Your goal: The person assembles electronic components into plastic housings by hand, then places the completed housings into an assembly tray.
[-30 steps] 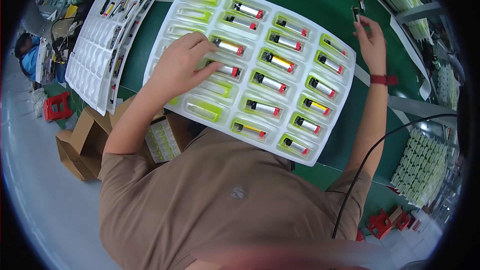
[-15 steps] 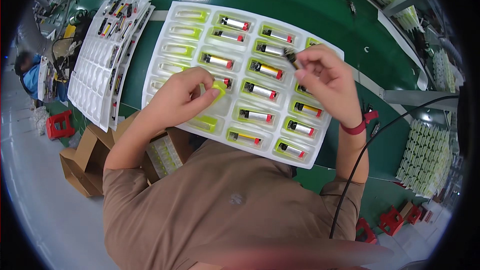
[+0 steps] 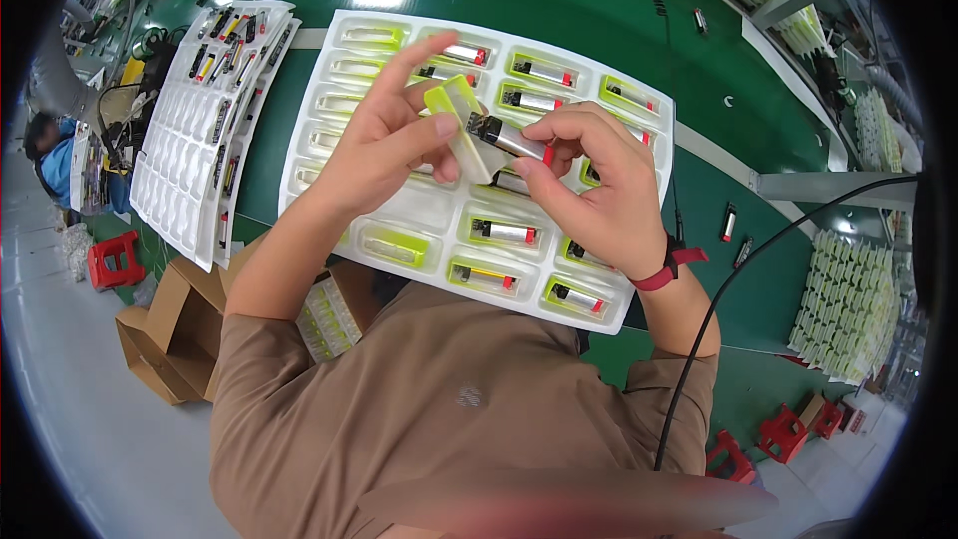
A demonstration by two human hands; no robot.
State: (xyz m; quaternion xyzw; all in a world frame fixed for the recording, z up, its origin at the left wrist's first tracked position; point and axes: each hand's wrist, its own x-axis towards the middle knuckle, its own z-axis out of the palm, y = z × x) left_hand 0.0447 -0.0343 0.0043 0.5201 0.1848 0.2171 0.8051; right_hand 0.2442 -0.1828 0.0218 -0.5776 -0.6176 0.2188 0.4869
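My left hand (image 3: 384, 148) pinches a yellow-green and clear plastic shell (image 3: 469, 148) between thumb and fingers, tilted, its index finger stretched out. My right hand (image 3: 607, 180) grips a silver cylindrical battery cell (image 3: 511, 139) by its red end. The cell's black end points at the shell and overlaps its edge in the picture; whether they touch I cannot tell. Below both hands lies a white moulded tray (image 3: 414, 205). Several of its pockets hold shells with silver or yellow cells in them. Shells without cells, such as a green shell (image 3: 395, 247), line its left column.
Stacked white trays (image 3: 172, 175) with loose cells stand at the left. Open cardboard boxes (image 3: 175, 324) are beside my left elbow. A black cable (image 3: 704, 339) crosses near my right arm. Loose cells (image 3: 729, 223) lie on the green table (image 3: 579, 0); stacked green-white trays (image 3: 846, 309) are far right.
My hands have come together over the tray. The left has lifted the shell up and to the right; the right has moved left and down with the cell, now turned toward the shell.
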